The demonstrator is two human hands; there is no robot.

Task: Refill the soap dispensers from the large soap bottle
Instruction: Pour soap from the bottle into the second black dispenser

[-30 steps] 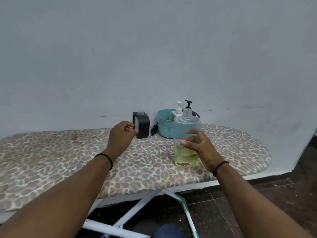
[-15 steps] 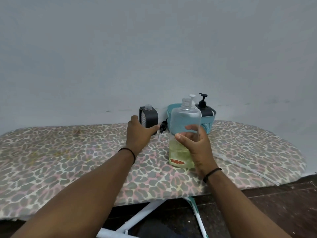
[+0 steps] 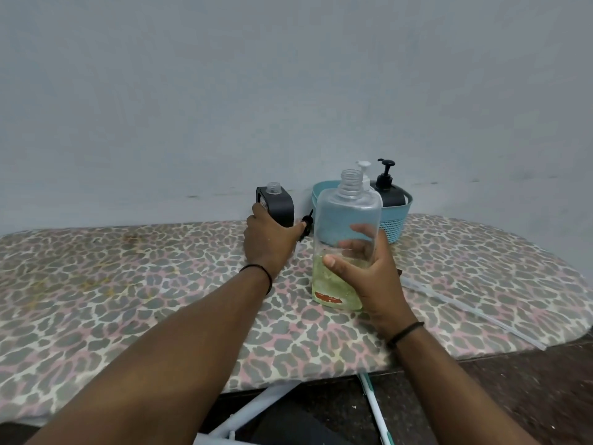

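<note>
The large clear soap bottle (image 3: 346, 226), uncapped and about a third full of yellow-green soap, stands upright on the ironing board (image 3: 128, 284). My right hand (image 3: 362, 271) grips its lower right side. To its left, by the wall, stands a black square dispenser (image 3: 282, 207) with an open clear neck; my left hand (image 3: 269, 242) holds it round the base. Its black pump (image 3: 307, 223) lies on the board just to its right. Behind the large bottle, a white pump dispenser (image 3: 364, 170) and a black pump dispenser (image 3: 386, 187) stand in a teal basket (image 3: 398, 220).
The board has a leopard-print cover and runs along a plain grey wall. A thin clear tube (image 3: 465, 308) lies on the board to the right of my right wrist. White board legs (image 3: 253, 409) and dark floor show below the front edge.
My left hand has closed round the black dispenser's base and my right hand has taken a firmer hold of the large bottle. The view has come closer to the board.
</note>
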